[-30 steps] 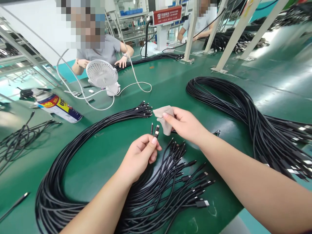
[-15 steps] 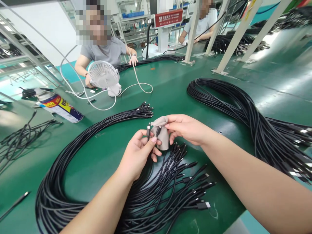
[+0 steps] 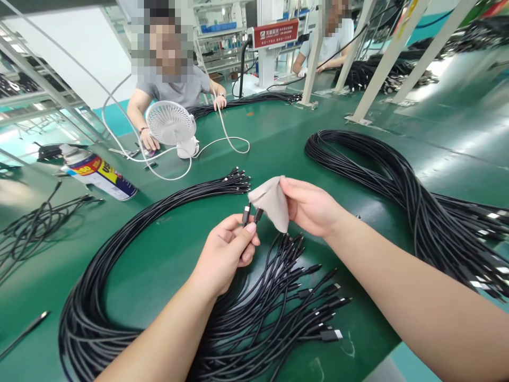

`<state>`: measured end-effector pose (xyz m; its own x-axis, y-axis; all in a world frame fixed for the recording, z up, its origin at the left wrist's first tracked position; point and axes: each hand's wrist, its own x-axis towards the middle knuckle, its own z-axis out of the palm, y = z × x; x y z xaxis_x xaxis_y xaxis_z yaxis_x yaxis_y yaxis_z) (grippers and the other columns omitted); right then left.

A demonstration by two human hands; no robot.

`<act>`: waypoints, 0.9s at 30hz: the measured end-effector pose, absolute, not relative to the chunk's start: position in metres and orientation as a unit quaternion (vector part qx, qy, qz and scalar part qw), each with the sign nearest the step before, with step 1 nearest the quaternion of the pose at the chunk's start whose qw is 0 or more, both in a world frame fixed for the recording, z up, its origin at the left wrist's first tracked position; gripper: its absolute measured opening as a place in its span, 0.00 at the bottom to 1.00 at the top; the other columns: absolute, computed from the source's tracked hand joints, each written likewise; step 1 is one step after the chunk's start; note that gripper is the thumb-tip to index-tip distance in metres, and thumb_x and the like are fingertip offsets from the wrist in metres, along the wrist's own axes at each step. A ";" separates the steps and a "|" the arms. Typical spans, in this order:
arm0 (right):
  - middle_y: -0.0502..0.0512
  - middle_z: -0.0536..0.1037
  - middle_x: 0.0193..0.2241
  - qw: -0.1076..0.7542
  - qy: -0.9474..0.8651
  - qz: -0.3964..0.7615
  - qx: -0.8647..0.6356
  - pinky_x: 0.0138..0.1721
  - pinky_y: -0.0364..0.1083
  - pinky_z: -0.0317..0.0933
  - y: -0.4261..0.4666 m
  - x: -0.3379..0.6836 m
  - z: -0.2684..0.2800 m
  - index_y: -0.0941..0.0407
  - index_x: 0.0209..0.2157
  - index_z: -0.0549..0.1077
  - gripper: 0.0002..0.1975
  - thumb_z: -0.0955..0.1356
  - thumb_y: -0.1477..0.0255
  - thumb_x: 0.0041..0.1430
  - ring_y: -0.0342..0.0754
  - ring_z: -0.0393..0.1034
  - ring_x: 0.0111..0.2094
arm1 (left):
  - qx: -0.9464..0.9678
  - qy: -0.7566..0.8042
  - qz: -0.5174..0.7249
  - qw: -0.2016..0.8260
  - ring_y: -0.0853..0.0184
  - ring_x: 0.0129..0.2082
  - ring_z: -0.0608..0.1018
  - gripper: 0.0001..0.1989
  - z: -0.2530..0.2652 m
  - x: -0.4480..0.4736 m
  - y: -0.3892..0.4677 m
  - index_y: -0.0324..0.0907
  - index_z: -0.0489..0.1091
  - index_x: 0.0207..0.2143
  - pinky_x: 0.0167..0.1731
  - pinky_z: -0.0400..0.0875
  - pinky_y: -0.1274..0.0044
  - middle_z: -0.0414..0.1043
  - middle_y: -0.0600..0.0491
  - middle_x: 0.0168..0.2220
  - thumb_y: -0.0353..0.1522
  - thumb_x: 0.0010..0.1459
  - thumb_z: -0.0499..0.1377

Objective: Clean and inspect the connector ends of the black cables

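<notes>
Between the thumb and fingers of my left hand (image 3: pixel 228 249) are the black plug ends of a cable (image 3: pixel 246 215), pointing up and away. My right hand (image 3: pixel 312 204) pinches a pale grey cloth (image 3: pixel 274 201), which hangs down from its fingertips. The cloth's left edge lies at the tips of the plugs; whether it presses on them I cannot tell. Under and around my left hand spreads a bundle of black cables (image 3: pixel 274 318), their plugs fanned out to the right. This bundle curves round on the left, with more plug ends (image 3: pixel 238 180) beyond my hands.
A second looped cable bundle (image 3: pixel 369 164) lies on the right of the green table (image 3: pixel 278 143). At the left are a spray can (image 3: pixel 101 172), tangled cables (image 3: pixel 47 223) and a single cable end (image 3: pixel 27 331). A white fan (image 3: pixel 173 124) stands before a seated co-worker (image 3: pixel 178 85).
My right hand has drawn the cloth up and to the right, so it hangs more spread out. The plugs in my left hand show more clearly. The co-worker's hand by the fan has shifted slightly.
</notes>
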<state>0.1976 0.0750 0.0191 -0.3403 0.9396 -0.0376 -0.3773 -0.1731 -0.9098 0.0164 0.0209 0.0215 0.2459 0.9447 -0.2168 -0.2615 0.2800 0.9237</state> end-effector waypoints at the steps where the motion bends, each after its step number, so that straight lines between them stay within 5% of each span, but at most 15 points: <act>1: 0.55 0.78 0.34 0.451 -0.452 0.693 -0.334 0.28 0.42 0.63 0.073 0.196 0.018 0.57 0.39 0.74 0.13 0.67 0.62 0.62 0.43 0.71 0.29 | 0.403 0.421 0.445 0.680 0.81 0.14 0.61 0.13 0.021 0.016 0.021 0.40 0.68 0.33 0.13 0.49 0.86 0.68 0.59 0.21 0.37 0.52 0.67; 8: 0.52 0.78 0.29 0.359 -0.530 0.687 -0.345 0.31 0.45 0.67 0.061 0.181 0.020 0.59 0.35 0.72 0.17 0.76 0.65 0.48 0.46 0.74 0.29 | 0.430 0.424 0.428 0.673 0.80 0.14 0.62 0.14 0.019 0.016 0.022 0.40 0.66 0.31 0.14 0.51 0.86 0.67 0.60 0.21 0.38 0.51 0.67; 15: 0.46 0.70 0.19 0.382 -0.595 0.595 -0.382 0.22 0.41 0.55 0.062 0.182 0.018 0.58 0.27 0.71 0.11 0.68 0.65 0.58 0.39 0.61 0.20 | 0.466 0.460 0.384 0.651 0.80 0.13 0.61 0.17 0.016 0.017 0.022 0.38 0.66 0.26 0.14 0.51 0.85 0.66 0.59 0.18 0.42 0.54 0.64; 22: 0.49 0.74 0.27 0.422 -0.573 0.599 -0.366 0.30 0.43 0.61 0.062 0.182 0.021 0.58 0.31 0.71 0.07 0.69 0.68 0.54 0.42 0.67 0.28 | 0.450 0.448 0.382 0.672 0.80 0.12 0.57 0.17 0.014 0.013 0.024 0.37 0.69 0.24 0.14 0.48 0.84 0.60 0.60 0.14 0.41 0.55 0.63; 27: 0.49 0.73 0.26 0.407 -0.586 0.594 -0.370 0.29 0.43 0.60 0.063 0.183 0.020 0.58 0.31 0.70 0.08 0.67 0.67 0.57 0.42 0.66 0.27 | 0.401 0.428 0.399 0.704 0.83 0.11 0.57 0.18 0.019 0.015 0.024 0.36 0.68 0.23 0.12 0.48 0.86 0.67 0.57 0.18 0.40 0.50 0.67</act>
<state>0.1831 0.0633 0.0198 -0.3943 0.9182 0.0374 -0.0499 0.0192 -0.9986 0.0148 0.0236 0.0187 0.3142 0.9060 -0.2835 -0.2186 0.3597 0.9071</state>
